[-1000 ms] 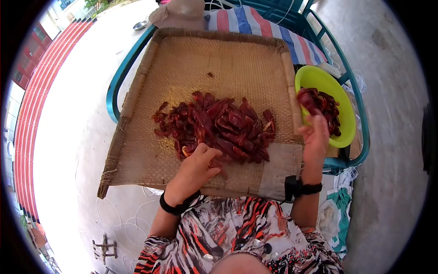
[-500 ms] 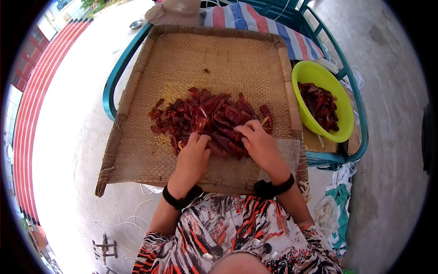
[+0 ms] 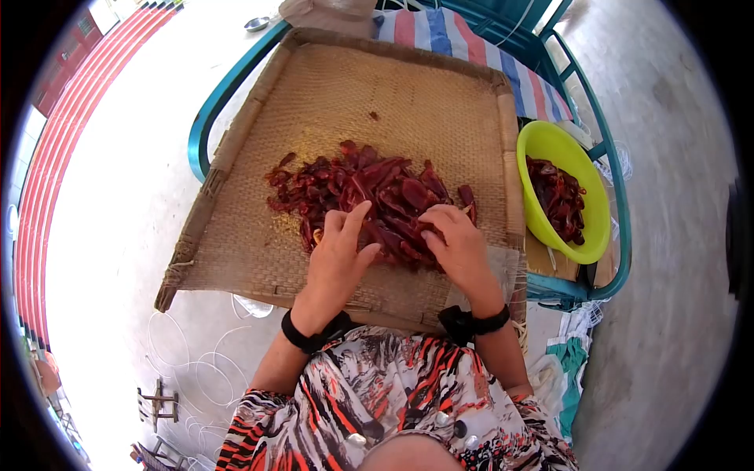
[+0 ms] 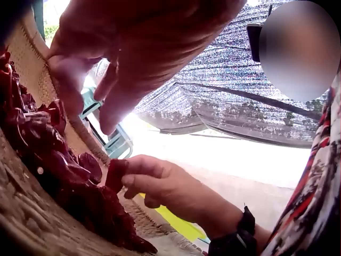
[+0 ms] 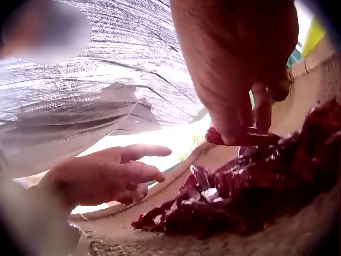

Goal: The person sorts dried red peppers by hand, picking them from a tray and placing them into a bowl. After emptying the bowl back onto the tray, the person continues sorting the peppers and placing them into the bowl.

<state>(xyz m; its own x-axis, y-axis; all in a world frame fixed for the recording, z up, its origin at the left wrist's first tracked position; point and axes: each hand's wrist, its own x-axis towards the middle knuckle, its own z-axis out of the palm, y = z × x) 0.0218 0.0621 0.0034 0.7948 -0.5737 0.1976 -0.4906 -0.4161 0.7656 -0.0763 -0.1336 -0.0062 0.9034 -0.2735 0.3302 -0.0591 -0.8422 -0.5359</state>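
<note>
A heap of dried red chili peppers [image 3: 385,184] lies on a woven tray [image 3: 416,86] with a raised rim. At the heap's near right side, my right hand [image 3: 463,251] pinches one dried red chili [image 4: 116,175] between thumb and fingers, just above the others. The same chili [image 5: 240,138] shows under the fingertips in the right wrist view. My left hand [image 3: 334,255] hovers over the heap's near left edge. Its index finger and thumb are spread apart, and nothing is between them in the right wrist view.
Right of the tray, a yellow-green bowl [image 3: 534,196] holds more red chilies [image 3: 559,200]. Pale seeds [image 3: 290,228] are scattered left of the heap. A teal metal frame [image 3: 212,118] surrounds the tray, with a striped cloth [image 3: 471,47] behind it.
My right hand has come from the bowl, where it released chilies, back to the heap and now pinches one chili. My left hand's fingers have lifted and spread from the heap.
</note>
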